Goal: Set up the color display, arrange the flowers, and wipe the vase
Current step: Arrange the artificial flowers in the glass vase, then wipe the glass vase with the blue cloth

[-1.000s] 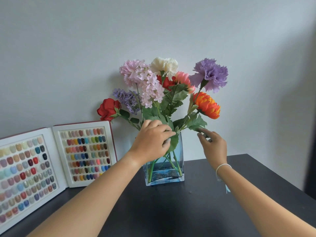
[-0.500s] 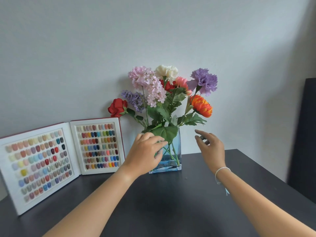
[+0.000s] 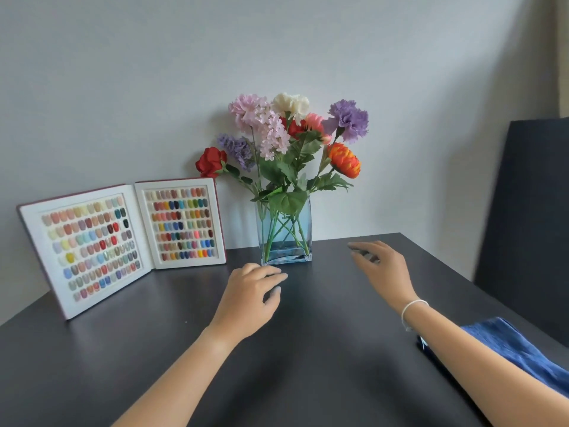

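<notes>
A dark table (image 3: 308, 365) carries everything. At its far edge, against the wall, a blue-tinted glass vase (image 3: 284, 238) of flowers stands upright near the middle. Just left of it an open colour display (image 3: 123, 238) leans back, its lower edge on the tabletop. At the near right a blue cloth (image 3: 517, 349) lies by the table's edge.

Blue-tinted vase (image 3: 284, 238), multicoloured flowers (image 3: 292, 137), black table (image 3: 308, 365), blue cloth (image 3: 517, 349).
</notes>
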A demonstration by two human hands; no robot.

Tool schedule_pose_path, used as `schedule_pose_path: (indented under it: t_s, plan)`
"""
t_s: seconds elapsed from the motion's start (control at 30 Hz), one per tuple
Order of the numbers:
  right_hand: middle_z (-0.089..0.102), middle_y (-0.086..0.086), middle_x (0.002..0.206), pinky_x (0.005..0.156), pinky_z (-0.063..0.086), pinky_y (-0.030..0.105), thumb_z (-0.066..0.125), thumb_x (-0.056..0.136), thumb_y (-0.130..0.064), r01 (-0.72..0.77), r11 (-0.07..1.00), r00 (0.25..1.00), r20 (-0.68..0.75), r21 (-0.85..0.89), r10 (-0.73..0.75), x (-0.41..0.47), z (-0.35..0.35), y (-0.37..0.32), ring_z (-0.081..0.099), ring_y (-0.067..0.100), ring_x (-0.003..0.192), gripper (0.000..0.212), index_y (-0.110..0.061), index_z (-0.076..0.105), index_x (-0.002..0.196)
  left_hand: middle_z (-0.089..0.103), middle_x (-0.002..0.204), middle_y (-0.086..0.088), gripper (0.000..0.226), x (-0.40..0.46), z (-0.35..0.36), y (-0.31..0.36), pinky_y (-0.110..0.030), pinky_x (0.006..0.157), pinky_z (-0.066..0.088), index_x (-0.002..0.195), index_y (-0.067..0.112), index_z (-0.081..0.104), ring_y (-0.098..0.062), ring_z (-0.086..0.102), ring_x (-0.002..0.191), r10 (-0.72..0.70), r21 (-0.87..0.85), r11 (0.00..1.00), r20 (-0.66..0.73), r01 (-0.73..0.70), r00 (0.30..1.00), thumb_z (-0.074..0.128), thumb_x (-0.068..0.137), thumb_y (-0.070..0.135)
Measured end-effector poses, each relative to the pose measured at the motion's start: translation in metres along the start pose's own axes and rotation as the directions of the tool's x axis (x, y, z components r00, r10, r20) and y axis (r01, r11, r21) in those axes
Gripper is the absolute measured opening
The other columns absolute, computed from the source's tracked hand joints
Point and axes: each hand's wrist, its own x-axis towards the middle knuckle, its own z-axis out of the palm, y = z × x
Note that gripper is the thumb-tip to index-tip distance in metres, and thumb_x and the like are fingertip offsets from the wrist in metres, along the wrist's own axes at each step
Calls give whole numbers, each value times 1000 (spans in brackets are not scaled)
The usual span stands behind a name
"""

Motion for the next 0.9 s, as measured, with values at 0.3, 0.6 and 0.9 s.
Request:
schedule_pose_path:
  t_s: [0.3, 0.6, 0.9]
  plan:
    - [60, -12, 83, 63, 38, 13, 62, 83, -22, -22, 981, 988, 144, -193, 51, -46, -69, 14, 49, 8, 65, 14, -30, 70, 91, 69, 109, 6, 26, -13, 26, 67, -29, 87, 38, 108, 20, 69, -20, 56, 99, 20, -190, 982, 39, -12, 999, 58, 86, 16]
    - [59, -11, 86, 75, 47, 30, 63, 82, -21, -124, 924, 987, 47, -362, 151, -72, -153, 57, 53, 15, 74, 17, -22, 71, 98, 68, 110, 7, 26, 2, 78, 148, -30, 92, 40, 111, 20, 67, -17, 53, 99, 129, -347, 935, 151, -70, 980, 55, 87, 19]
    - [52, 3, 131, 98, 33, 42, 56, 83, -43, -282, 677, 896, 67, -680, 440, -78, -174, 94, 41, 30, 121, 47, -30, 49, 128, 64, 115, 0, 42, 12, 117, 184, -33, 95, 38, 125, 20, 55, -25, 48, 111, 20, -249, 964, 405, 89, 914, 51, 89, 41]
